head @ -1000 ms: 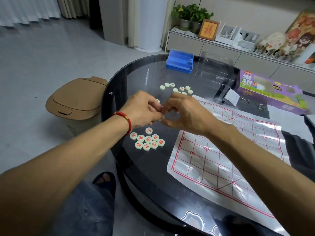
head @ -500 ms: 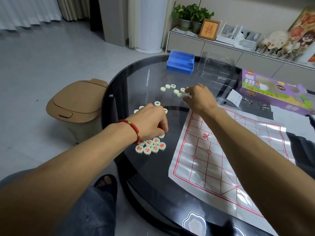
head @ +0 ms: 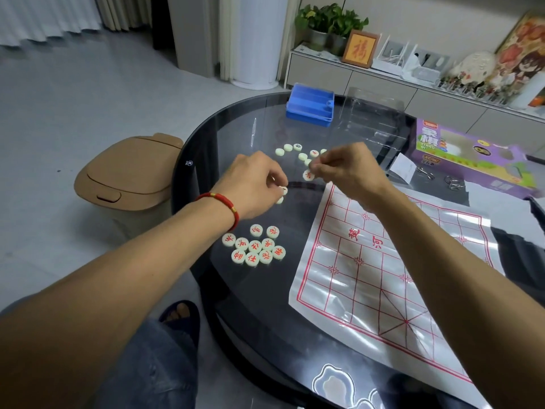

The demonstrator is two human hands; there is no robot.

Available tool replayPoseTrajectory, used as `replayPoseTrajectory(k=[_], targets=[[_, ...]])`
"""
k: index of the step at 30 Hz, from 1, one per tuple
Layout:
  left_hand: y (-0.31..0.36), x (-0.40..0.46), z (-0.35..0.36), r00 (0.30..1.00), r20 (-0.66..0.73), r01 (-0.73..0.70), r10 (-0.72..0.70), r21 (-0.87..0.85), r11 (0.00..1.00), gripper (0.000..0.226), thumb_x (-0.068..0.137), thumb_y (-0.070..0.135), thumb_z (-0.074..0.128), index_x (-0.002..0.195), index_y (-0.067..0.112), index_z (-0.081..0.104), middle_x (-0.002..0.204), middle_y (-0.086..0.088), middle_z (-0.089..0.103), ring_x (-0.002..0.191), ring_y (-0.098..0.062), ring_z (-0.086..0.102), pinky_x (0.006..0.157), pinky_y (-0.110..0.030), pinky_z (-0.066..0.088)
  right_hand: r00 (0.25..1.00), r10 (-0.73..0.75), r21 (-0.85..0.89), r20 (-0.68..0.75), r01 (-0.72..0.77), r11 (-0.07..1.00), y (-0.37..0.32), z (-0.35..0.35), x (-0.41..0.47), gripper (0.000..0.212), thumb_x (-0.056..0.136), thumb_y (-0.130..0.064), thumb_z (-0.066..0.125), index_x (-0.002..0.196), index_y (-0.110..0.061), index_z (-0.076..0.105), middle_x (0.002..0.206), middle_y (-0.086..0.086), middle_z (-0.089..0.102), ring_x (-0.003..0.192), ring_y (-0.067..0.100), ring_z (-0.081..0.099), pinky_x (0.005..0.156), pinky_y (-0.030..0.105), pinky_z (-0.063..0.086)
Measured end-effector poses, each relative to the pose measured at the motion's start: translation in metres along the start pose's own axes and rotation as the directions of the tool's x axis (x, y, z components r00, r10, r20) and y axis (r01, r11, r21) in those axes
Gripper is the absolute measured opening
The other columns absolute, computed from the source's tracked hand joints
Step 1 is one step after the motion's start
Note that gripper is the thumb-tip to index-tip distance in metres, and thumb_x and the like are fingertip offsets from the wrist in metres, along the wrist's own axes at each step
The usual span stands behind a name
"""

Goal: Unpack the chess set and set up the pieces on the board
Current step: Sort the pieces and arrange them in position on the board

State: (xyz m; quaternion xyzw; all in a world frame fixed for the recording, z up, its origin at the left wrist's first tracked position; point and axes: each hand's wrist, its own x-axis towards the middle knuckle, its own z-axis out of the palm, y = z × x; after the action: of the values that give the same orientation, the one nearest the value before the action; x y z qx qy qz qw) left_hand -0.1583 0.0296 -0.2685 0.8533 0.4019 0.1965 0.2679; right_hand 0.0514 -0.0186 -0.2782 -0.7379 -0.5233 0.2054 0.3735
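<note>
From the head camera, we see both hands busy over the loose pieces on the glass table (head: 236, 305). Our left hand (head: 253, 187) curls down onto a small scatter of pieces; a piece (head: 283, 189) shows right at its fingertips and another just under them, though we can't tell whether the fingers actually pinch one or only touch it. Our right hand (head: 348, 169) sits just beside it, thumb and forefinger drawn narrow together; whether they hold a piece is hard to say, and a red-marked piece (head: 308, 175) lies right below those fingertips.

Nearer to us than the left hand, a tidy cluster of red pieces (head: 255, 247) lies face up. Beyond the right hand's fingertips, a looser group (head: 298, 152) waits, some face down or too small to read. The paper board (head: 383, 261) spreads under the right forearm, with no pieces on it yet.

We judge the step is sorting by colour, face up. Best to turn each piece to read it before placing, and keep the two groups well apart.

The forearm covers part of the board, and its far edge is cut off. The blue tray (head: 310, 105) and purple box (head: 472, 154) lie well beyond both hands.
</note>
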Motion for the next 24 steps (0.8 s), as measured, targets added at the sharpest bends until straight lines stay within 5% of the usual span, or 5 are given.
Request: replayPoseTrajectory(k=[5, 12, 15, 20, 24], targets=[[0.009, 0.003, 0.006, 0.996, -0.007, 0.085, -0.089, -0.243, 0.966, 0.017, 0.083, 0.022, 0.078, 0.1, 0.023, 0.073, 0.072, 0.006, 0.073, 0.066, -0.004, 0.071, 0.076, -0.029, 0.061, 0.976, -0.123, 0.13, 0.18, 0.101, 0.986, -0.02, 0.01, -0.025, 0.007, 0.09, -0.014, 0.074, 0.092, -0.008, 0.077, 0.083, 0.008, 0.077, 0.072, 0.015, 0.068, 0.069, 0.024, 0.056], [0.01, -0.001, 0.021, 0.997, 0.077, -0.019, 0.015, 0.05, 0.999, 0.008, 0.081, 0.017, 0.08, 0.08, 0.021, 0.073, 0.07, 0.007, 0.068, 0.07, -0.007, 0.066, 0.072, -0.028, 0.057, 0.97, -0.239, -0.468, -0.044, 0.191, 0.863, 0.013, 0.02, -0.013, 0.012, 0.091, -0.02, 0.065, 0.087, -0.016, 0.075, 0.08, 0.003, 0.074, 0.074, 0.024, 0.068, 0.072, 0.04, 0.057], [0.011, -0.002, 0.028, 0.987, 0.144, -0.087, 0.068, 0.127, 0.988, 0.007, 0.085, 0.014, 0.075, 0.082, 0.021, 0.074, 0.073, 0.009, 0.065, 0.071, -0.007, 0.062, 0.061, -0.02, 0.05, 0.978, -0.183, -0.552, -0.103, 0.097, 0.828, 0.027, 0.022, 0.002, 0.015, 0.09, -0.018, 0.061, 0.096, -0.014, 0.075, 0.093, 0.01, 0.073, 0.084, 0.034, 0.066, 0.074, 0.045, 0.057], [0.009, -0.004, 0.026, 0.961, 0.243, -0.182, 0.131, 0.202, 0.962, 0.006, 0.083, 0.016, 0.075, 0.082, 0.022, 0.076, 0.08, 0.007, 0.069, 0.077, -0.009, 0.064, 0.068, -0.025, 0.054, 0.974, -0.21, -0.622, -0.085, 0.112, 0.775, 0.03, 0.036, 0.027, 0.029, 0.092, -0.022, 0.065, 0.12, -0.013, 0.069, 0.112, 0.013, 0.064, 0.102, 0.035, 0.06, 0.079, 0.047, 0.054], [0.006, -0.009, 0.02, 0.928, 0.339, -0.229, 0.156, 0.187, 0.955, 0.005, 0.082, 0.019, 0.076, 0.084, 0.022, 0.079, 0.078, 0.012, 0.069, 0.076, -0.006, 0.065, 0.07, -0.023, 0.056, 0.979, -0.185, -0.668, -0.09, 0.078, 0.74, 0.029, 0.041, 0.044, 0.02, 0.093, -0.025, 0.062, 0.097, -0.006, 0.07, 0.09, 0.011, 0.061, 0.091, 0.036, 0.06, 0.066, 0.039, 0.048]])
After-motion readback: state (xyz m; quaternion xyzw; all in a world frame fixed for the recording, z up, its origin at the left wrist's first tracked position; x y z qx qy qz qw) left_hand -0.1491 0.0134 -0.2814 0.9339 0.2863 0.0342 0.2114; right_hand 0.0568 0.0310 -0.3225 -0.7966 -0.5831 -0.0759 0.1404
